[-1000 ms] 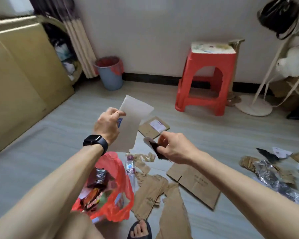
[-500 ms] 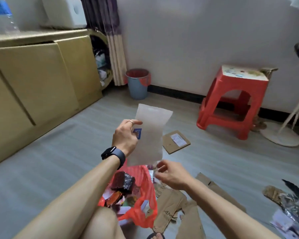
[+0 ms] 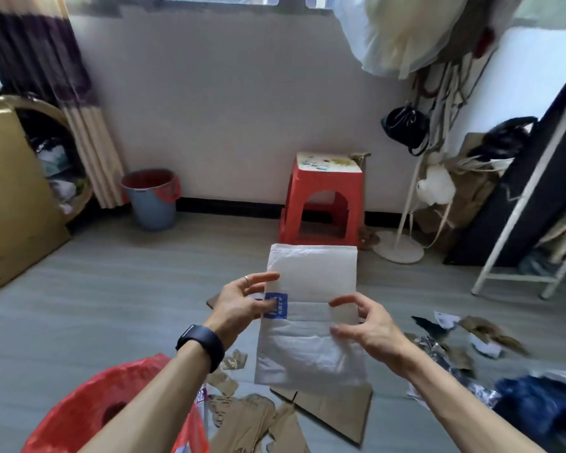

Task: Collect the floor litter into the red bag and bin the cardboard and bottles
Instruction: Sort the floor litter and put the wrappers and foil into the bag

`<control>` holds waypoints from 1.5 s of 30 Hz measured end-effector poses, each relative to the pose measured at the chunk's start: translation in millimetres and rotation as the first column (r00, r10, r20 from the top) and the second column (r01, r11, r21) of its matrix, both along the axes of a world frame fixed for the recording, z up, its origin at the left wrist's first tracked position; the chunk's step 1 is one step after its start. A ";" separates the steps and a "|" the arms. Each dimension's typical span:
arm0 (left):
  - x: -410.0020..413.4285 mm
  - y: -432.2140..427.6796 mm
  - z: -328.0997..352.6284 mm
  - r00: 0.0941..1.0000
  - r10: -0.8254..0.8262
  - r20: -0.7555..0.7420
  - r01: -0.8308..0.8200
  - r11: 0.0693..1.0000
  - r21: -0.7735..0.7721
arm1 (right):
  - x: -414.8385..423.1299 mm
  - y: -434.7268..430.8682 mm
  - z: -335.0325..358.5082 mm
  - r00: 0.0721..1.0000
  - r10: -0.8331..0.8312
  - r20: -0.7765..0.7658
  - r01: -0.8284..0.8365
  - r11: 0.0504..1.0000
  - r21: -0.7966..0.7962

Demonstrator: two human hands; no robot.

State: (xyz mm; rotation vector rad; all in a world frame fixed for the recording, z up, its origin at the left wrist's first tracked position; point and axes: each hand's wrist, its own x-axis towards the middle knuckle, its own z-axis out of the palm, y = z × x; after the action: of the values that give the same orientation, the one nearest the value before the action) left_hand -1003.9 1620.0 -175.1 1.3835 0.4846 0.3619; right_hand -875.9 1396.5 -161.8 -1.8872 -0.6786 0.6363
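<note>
red bag (image 3: 89,403): cut by bottom edge | blue label (image 3: 275,305): print unreadable

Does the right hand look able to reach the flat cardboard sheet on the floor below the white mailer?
Probably yes. The right hand hovers beside the white mailer, which the left hand holds, and the cardboard sheet lies uncovered on the floor below.
</note>
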 end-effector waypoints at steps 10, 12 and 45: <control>15.2 -10.3 -3.9 0.980 -0.096 -0.177 0.140 0.956 0.257 | 20.3 -29.2 -10.0 0.969 -0.242 -0.045 0.246 0.958 0.146; 14.1 -11.6 -5.4 0.969 -0.122 -0.216 0.183 0.939 0.290 | 24.7 -25.9 -12.1 0.945 -0.305 -0.114 0.322 0.929 0.180; -19.6 -1.3 7.4 0.806 -0.502 -0.314 0.471 0.865 -0.172 | 16.0 -12.1 -15.9 0.975 -0.221 -0.009 0.219 0.964 0.150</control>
State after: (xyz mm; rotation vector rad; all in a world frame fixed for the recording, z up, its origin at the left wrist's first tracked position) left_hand -1023.5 1618.6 -167.7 1.4368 0.4058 -0.3339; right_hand -859.9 1384.4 -177.7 -1.7934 -0.4977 0.4236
